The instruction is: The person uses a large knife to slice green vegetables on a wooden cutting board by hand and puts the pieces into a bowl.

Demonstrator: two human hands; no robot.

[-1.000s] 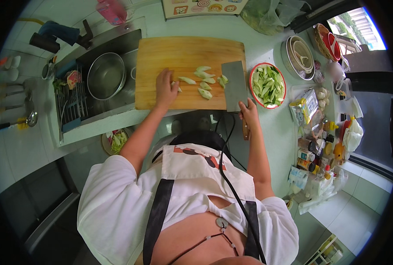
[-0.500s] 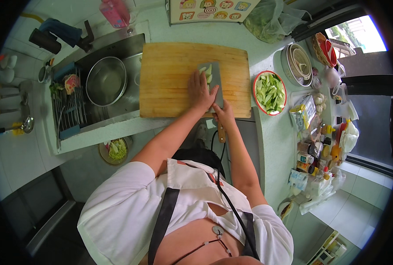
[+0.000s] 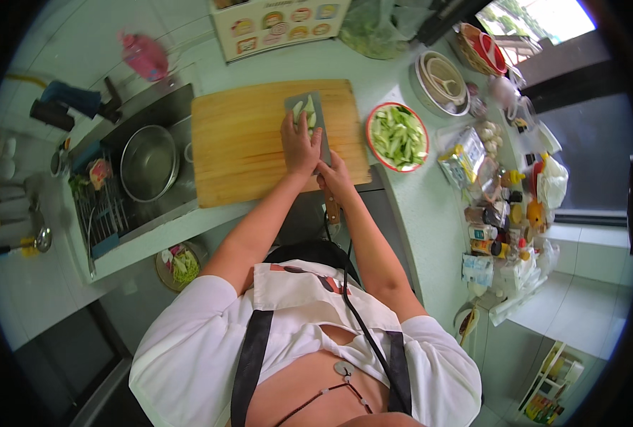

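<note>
My right hand [image 3: 338, 178] is wrapped round the wooden handle [image 3: 333, 207] of a cleaver at the near edge of a wooden cutting board [image 3: 238, 135]. The broad grey blade [image 3: 318, 108] lies flat, over or on the board; whether it touches is unclear. Several pale green vegetable slices [image 3: 308, 107] are on the blade. My left hand [image 3: 302, 151] rests over blade and slices, fingers stretched out and thumb along the blade's right side. Right of the board, a red-rimmed plate [image 3: 368, 146] bears a heap of similar cut slices [image 3: 400, 137].
On the left, a metal basin [image 3: 148, 165] sits in the sink [image 3: 181, 114] beside a drying rack [image 3: 103, 206]. Jars and bottles [image 3: 491, 235] crowd the right counter. Stacked bowls [image 3: 441, 82] stand behind the plate. A bowl of scraps [image 3: 161, 265] is below the counter.
The whole view has shifted, so board and hands appear farther left. Both hands keep nearly the same place relative to the board. More of the slices on the blade show now.
</note>
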